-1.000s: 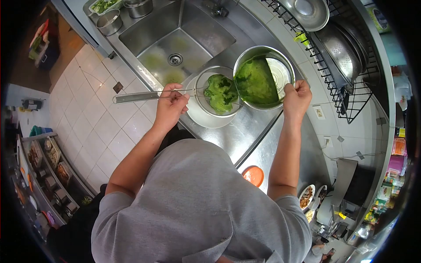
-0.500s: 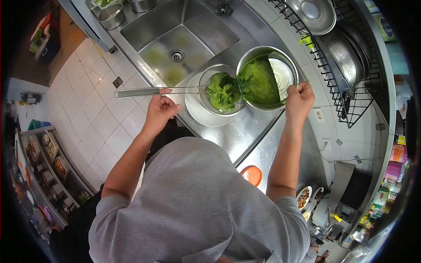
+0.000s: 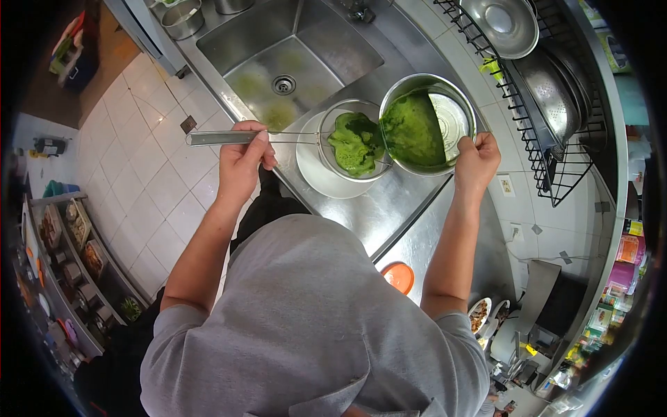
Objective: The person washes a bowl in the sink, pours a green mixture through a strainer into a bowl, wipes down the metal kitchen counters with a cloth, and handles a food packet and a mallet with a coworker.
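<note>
My left hand (image 3: 242, 161) is closed around the long handle of a strainer (image 3: 215, 137), thumb on top. The strainer's round basket sits over a white bowl (image 3: 321, 179) on the steel counter, with foamy green liquid (image 3: 356, 146) inside it. By its rim, my right hand (image 3: 476, 156) grips a steel pot (image 3: 453, 104), tilted toward the strainer. Green liquid (image 3: 411, 128) lies in the pot's lower side and runs over the lip into the basket. The pot's bare bottom shows on the right. What is inside the white bowl is hidden.
A steel sink (image 3: 240, 66) with green stains lies beyond the strainer. On the right wall, a black wire rack (image 3: 517, 104) holds metal bowls and colanders. An orange lid (image 3: 399, 278) rests on the counter near my body. Small pots (image 3: 182, 21) stand left of the sink.
My left hand has shifted up and closed its grip around the strainer handle, where only a light finger hold showed before. The pot stays tilted over the strainer.
</note>
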